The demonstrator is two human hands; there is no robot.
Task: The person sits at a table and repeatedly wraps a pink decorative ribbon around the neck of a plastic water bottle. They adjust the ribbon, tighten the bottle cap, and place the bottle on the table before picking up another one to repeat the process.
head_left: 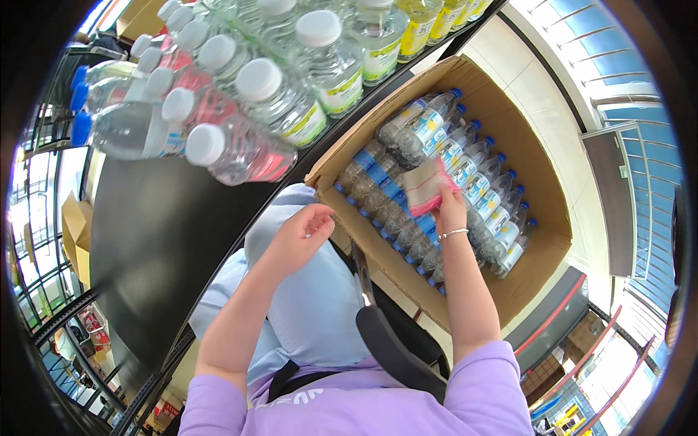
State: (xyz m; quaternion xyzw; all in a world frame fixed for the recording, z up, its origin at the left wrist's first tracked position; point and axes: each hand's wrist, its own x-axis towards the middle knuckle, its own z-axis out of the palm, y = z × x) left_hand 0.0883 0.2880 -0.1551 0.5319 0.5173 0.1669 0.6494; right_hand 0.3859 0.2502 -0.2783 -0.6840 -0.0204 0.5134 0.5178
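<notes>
My right hand (pixel 452 207) grips a beige cloth with pink edges (pixel 425 187) above a large open cardboard box (pixel 549 207). Under it, clear bottles with blue caps (pixel 476 189) lie in rows inside the box, and others with blue bands (pixel 392 196) lie along its left side. My left hand (pixel 302 236) hovers over my lap near the box's left rim, its fingers curled in with nothing seen in them. To its upper left, clear bottles with white caps (pixel 280 102) stand on a black table (pixel 167 218).
Bottles of yellow liquid (pixel 422 25) stand at the table's far end. Blue-capped bottles (pixel 120 131) are at the left of the group. A black chair armrest (pixel 382 341) lies between me and the box. A dark panel (pixel 609 203) stands at the right.
</notes>
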